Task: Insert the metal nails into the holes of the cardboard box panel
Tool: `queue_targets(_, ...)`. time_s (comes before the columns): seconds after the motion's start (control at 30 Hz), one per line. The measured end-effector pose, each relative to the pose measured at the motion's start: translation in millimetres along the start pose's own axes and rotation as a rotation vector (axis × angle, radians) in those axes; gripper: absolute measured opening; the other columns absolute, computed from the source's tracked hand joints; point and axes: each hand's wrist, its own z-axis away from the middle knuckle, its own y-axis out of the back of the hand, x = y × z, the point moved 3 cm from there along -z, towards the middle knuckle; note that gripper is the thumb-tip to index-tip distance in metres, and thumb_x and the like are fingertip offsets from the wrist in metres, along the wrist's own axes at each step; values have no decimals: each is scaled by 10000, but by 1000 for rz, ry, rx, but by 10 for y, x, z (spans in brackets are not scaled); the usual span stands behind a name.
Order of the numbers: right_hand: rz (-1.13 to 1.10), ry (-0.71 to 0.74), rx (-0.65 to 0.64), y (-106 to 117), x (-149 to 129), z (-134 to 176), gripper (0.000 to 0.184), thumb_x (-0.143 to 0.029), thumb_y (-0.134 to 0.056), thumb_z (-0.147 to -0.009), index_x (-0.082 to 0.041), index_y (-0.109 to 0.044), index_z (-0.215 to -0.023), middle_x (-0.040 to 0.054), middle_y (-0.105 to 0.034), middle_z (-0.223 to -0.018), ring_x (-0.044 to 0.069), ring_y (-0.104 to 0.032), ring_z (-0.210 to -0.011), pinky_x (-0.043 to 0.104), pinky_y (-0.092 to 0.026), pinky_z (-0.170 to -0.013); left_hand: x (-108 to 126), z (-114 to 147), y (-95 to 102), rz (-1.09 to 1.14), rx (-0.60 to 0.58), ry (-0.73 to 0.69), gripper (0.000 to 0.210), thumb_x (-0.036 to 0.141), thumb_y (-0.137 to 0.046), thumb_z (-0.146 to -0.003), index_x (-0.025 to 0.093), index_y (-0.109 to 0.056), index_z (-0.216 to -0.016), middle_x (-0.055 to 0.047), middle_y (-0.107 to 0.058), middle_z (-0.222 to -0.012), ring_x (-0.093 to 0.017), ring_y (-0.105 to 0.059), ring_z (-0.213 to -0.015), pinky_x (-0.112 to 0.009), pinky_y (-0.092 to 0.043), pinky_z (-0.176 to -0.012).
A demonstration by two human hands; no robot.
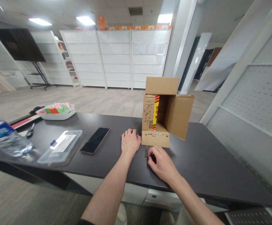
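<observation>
My left hand [130, 142] lies palm down on the dark tabletop, its fingers stretched forward beside the cardboard box. A few thin metal nails [146, 151] lie side by side just in front of the box's lower flap. Over their right side, my right hand [161, 163] is curled, thumb and forefinger drawn together; whether a nail is between the tips is hidden. The open cardboard box [148, 114] stands with its opening toward me. Several round metal heads dot its left panel, and a row of small holes with a few heads runs across the lower flap [155, 141].
Left of my hands lie a black phone [95, 140] and a clear plastic case [62, 147]. Farther left are a water bottle [6, 137] and a white tray [56, 115] of colourful items. A perforated white panel [255, 103] borders the table's right side.
</observation>
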Motion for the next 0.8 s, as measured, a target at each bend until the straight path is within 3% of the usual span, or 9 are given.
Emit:
queue_targets(0.6, -45, -18, 19, 19, -10, 2, 95, -123, -500, -854, -209, -535, -872, 48, -620, -898, 215, -558, -881, 324, -429, -802, -8, -12, -28, 10, 14, -5, 286, 253, -441, -926, 206, -640, -1125, -103, -624, -1181, -256, -561, -1113, -399, -410, -963)
queue_targets(0.8, -148, -152, 66, 49, 121, -55, 72, -213, -492, -877, -218, -564, -883, 23, -627, -811, 190, -585, -759, 299, -430, -720, -12, -7, -32, -1, 17, -9, 286, 261, -439, -930, 211, -642, -1125, -102, -626, -1181, -255, -556, -1118, -394, -407, -962)
